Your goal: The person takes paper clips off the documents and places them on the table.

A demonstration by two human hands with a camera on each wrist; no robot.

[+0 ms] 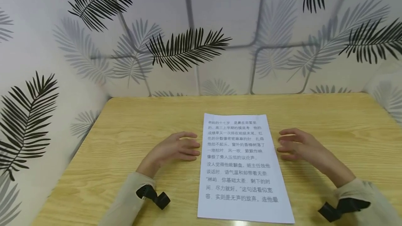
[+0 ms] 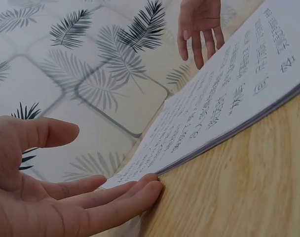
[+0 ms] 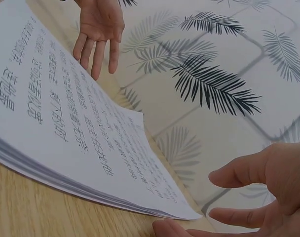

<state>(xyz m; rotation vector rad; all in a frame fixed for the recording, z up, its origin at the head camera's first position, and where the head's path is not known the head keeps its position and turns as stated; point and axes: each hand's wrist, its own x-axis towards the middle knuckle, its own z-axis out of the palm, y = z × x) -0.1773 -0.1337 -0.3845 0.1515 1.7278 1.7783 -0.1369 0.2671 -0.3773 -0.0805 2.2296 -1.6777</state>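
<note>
A thin stack of white paper sheets (image 1: 238, 170) printed with Chinese text lies face up on the table. Several layered edges of the stack (image 3: 66, 185) show in the right wrist view. Left of it in the head view is my left hand (image 1: 176, 149), fingers extended and slightly bent, fingertips close to the left edge. My right hand (image 1: 304, 149) mirrors it on the other side, its fingertips just off the right edge. Neither hand grips anything. In the left wrist view, the left thumb (image 2: 54, 132) stands apart from the fingers, which reach toward the paper's edge.
The wooden table (image 1: 141, 114) extends around the paper, its back edge against a wall (image 1: 220, 69) covered in leaf-patterned material. Black cameras are strapped on both wrists, one on the left sleeve (image 1: 125, 198) and one on the right sleeve (image 1: 373, 201).
</note>
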